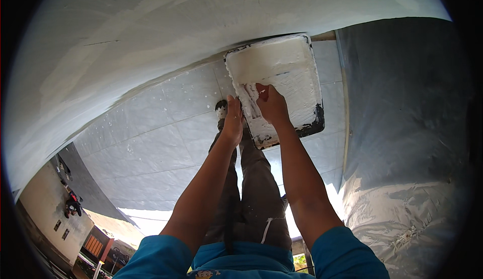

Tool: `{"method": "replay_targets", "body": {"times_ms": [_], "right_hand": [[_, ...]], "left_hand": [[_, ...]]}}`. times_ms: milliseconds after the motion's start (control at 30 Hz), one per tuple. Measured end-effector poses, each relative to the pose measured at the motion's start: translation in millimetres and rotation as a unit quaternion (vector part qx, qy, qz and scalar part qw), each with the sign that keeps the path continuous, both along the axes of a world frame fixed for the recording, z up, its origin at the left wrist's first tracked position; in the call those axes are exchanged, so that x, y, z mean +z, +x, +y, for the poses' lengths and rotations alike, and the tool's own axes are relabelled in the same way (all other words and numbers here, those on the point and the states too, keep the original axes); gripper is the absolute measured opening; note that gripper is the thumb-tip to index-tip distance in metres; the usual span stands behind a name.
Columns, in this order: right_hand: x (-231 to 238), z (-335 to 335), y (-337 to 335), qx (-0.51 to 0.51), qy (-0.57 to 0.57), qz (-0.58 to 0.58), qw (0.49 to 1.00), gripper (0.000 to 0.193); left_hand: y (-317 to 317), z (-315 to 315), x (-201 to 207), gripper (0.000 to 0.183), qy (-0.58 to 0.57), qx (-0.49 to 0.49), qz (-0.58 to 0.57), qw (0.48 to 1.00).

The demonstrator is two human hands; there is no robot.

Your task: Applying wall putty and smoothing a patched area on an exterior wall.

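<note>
A black rectangular tray [316,120] coated with thick white paste [297,85] lies in front of me, against the foot of the wall. My right hand [273,105] is closed around a reddish-brown scraper [262,92] over the left half of the tray. Paste hides much of the tool's working end. Beside the scraper the paste is streaked and thinned. At the tray's left edge, my left hand [233,120] is upright with its fingers stretched out along the rim. It appears to touch the tray; some of its fingers are hidden.
A pale wall [166,32] with patchy coating curves across the top. Grey floor tiles [151,133] carry white specks. My left shoe [221,109] is beside the tray, which covers the other foot. Dark sheeting [397,103] borders the right side. A motorbike [73,206] stands far left.
</note>
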State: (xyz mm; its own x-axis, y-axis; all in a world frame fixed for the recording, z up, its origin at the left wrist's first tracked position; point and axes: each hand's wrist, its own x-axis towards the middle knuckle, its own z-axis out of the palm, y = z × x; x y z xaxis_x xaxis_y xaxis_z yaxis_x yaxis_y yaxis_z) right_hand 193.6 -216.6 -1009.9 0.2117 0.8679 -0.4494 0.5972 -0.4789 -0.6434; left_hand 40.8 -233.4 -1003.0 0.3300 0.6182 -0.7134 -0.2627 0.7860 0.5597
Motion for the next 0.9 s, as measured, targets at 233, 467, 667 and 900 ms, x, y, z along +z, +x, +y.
{"method": "replay_targets", "body": {"times_ms": [233, 467, 667, 900], "right_hand": [[-1.4, 18.5, 9.0, -0.096, 0.015, 0.022, 0.995, 0.031], [-31.8, 26.7, 6.6, -0.063, -0.041, 0.137, 0.988, 0.034], [-14.1, 23.8, 22.4, -0.113, -0.070, 0.260, 0.956, 0.034], [-8.7, 10.9, 21.8, -0.075, 0.013, 0.090, 0.993, 0.038]], "left_hand": [[-4.5, -1.2, -4.4, 0.113, -0.024, -0.007, 0.014, 1.000], [-0.9, 0.5, -5.9, 0.112, -0.031, 0.003, 0.015, 0.999], [-5.4, 1.1, 1.5, 0.106, -0.025, -0.003, 0.000, 1.000], [-2.9, 2.6, 6.7, 0.104, -0.016, 0.002, -0.005, 1.000]]}}
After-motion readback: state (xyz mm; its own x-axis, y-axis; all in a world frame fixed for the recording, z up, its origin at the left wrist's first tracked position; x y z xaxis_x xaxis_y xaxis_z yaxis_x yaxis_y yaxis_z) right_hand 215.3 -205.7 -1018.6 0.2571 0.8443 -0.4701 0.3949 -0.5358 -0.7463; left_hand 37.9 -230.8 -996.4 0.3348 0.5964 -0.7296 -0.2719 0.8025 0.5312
